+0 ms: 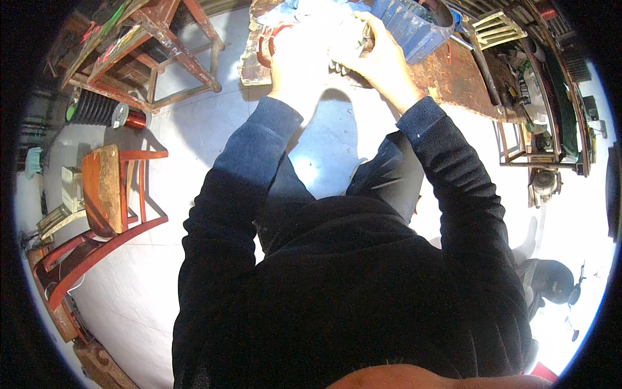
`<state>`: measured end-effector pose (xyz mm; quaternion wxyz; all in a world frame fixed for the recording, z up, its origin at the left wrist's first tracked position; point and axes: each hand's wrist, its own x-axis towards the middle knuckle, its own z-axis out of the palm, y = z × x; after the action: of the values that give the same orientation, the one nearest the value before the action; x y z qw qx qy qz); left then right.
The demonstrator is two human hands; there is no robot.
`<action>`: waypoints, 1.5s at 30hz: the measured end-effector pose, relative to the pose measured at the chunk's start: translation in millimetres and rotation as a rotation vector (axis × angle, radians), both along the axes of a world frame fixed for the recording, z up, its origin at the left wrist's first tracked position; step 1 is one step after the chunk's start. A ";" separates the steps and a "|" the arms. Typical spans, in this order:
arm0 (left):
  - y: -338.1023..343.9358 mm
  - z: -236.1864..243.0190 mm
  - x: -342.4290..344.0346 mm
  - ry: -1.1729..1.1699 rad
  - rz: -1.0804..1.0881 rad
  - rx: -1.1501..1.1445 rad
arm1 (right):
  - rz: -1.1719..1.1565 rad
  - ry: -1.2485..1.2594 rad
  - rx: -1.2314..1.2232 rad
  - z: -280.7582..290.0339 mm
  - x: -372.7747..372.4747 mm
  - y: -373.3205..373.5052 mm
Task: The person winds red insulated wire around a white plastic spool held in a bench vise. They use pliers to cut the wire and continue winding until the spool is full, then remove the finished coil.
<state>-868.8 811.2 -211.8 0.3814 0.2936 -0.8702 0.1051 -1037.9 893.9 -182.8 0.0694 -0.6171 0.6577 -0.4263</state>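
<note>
At the near edge of a worn wooden table [466,78], both my hands are raised around a pale, rounded object [350,45]. Its kind is lost in the bright glare, though small dark notches show along its lower edge. My right hand [383,59] curves around its right side, thumb and fingers gripping it. On the other side my left hand [299,61] is bleached by the light, so its fingers do not show. Red wire or cord [264,50] loops beside my left hand. A light blue cloth or bag [291,11] lies just beyond.
A blue plastic crate [414,32] stands on the table to the right of my hands. At left are a wooden stool frame [188,58], a spool of copper-coloured wire [135,118] and a red-framed wooden chair [107,188]. A cluttered rack [544,97] stands at right.
</note>
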 end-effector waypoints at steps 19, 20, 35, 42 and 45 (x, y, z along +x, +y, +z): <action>0.4 11.5 9.7 0.182 -0.136 0.262 | -0.011 0.149 -0.014 0.1 -1.9 -2.2; 0.8 11.4 10.2 0.163 -0.110 0.196 | -0.024 0.167 -0.008 0.0 -1.2 -2.9; -33.5 0.6 15.5 0.368 -0.409 0.308 | 0.049 0.227 -0.051 6.8 -0.2 -3.5; -32.2 18.0 12.4 0.571 -0.489 0.588 | 0.075 0.501 -0.143 11.7 6.3 -1.3; -34.2 27.6 12.2 0.529 -0.405 0.602 | 0.119 0.864 -0.320 14.8 11.1 0.2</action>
<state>-856.6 777.0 -184.2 0.5013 0.2319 -0.7744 -0.3085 -1026.8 894.1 -168.0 -0.2829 -0.7778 0.5156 -0.2216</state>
